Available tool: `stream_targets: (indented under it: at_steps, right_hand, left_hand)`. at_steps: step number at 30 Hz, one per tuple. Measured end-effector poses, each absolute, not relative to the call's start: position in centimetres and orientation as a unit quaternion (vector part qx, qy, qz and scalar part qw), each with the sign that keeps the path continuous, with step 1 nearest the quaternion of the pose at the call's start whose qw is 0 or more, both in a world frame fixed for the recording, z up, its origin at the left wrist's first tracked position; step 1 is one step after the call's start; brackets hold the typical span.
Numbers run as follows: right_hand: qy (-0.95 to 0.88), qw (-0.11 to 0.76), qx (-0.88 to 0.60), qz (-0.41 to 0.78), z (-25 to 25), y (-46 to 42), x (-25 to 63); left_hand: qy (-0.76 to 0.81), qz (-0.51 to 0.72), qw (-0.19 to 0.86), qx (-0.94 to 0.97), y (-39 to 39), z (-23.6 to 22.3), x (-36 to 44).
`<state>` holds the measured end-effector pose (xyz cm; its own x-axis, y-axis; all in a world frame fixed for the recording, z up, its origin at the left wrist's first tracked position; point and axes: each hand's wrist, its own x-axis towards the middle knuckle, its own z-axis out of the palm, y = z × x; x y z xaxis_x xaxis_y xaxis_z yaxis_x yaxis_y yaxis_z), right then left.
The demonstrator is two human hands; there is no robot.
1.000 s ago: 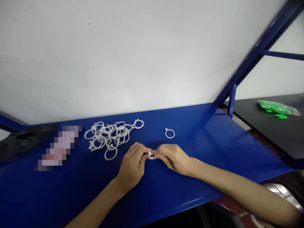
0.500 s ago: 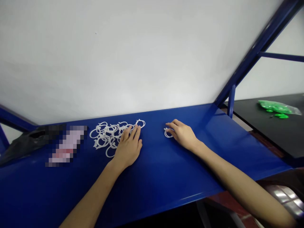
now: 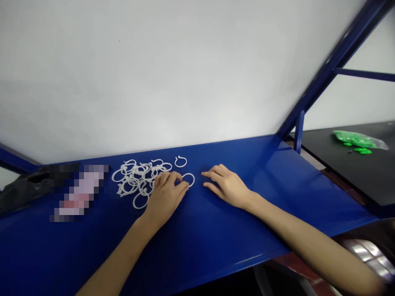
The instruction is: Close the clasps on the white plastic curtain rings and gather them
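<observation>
A loose pile of thin white plastic rings (image 3: pixel 131 183), several with a small gap and knobbed ends, lies on the blue tabletop (image 3: pixel 200 234). At the pile's right side my left hand (image 3: pixel 165 199) pinches one white ring (image 3: pixel 194 179) between thumb and fingers; its left part is hidden by them. Another single ring (image 3: pixel 186 161) rests just behind it. To the right, my right hand (image 3: pixel 230 185) hovers low with fingers apart and thumb stretched out. Under its fingers a sliver of a white piece (image 3: pixel 213 179) shows, mostly covered.
A pixelated pinkish-white item (image 3: pixel 84 187) and a black plastic bag (image 3: pixel 27 191) lie at the left. A pale wall (image 3: pixel 185 82) stands behind the table, and a blue metal frame (image 3: pixel 327 70) rises at the right. Beyond it, a black table (image 3: pixel 354 176) carries a bag of green pieces (image 3: pixel 354 139).
My left hand has drawn back slightly from the pile and its fingers have closed on a ring. My right hand has shifted a little left, covering most of the ring there.
</observation>
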<state>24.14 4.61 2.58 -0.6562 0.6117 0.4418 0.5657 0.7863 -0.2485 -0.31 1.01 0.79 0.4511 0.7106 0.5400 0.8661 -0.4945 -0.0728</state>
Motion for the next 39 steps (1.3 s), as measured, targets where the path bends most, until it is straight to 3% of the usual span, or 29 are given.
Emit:
stream_targets:
  at_steps: [7,14,19,30,33,39]
  right_hand:
    - [-0.843,0.329,-0.334,0.263,2.3,3.6,23.3]
    - [-0.825,0.373,-0.308,0.292,2.4,2.9,23.1]
    - [-0.836,0.365,-0.271,0.306,2.5,2.3,22.8]
    - [-0.899,0.313,-0.211,0.223,2.6,2.3,23.1]
    - [-0.903,0.32,-0.238,0.161,2.7,3.9,23.7]
    - [-0.844,0.345,-0.401,0.089,1.6,8.0,26.7]
  left_hand:
    - [-0.343,-0.296,0.137,-0.881,-0.9,2.0,0.9]
    - [-0.516,-0.465,-0.133,-0.707,-1.4,1.4,2.3]
    - [-0.571,-0.457,-0.247,-0.636,-1.6,1.2,2.6]
    - [-0.514,-0.443,-0.119,-0.724,-1.6,0.2,2.5]
    - [-0.506,-0.379,-0.061,-0.772,-0.6,0.4,2.2]
    - [-0.551,-0.193,0.159,-0.796,3.1,1.4,1.1]
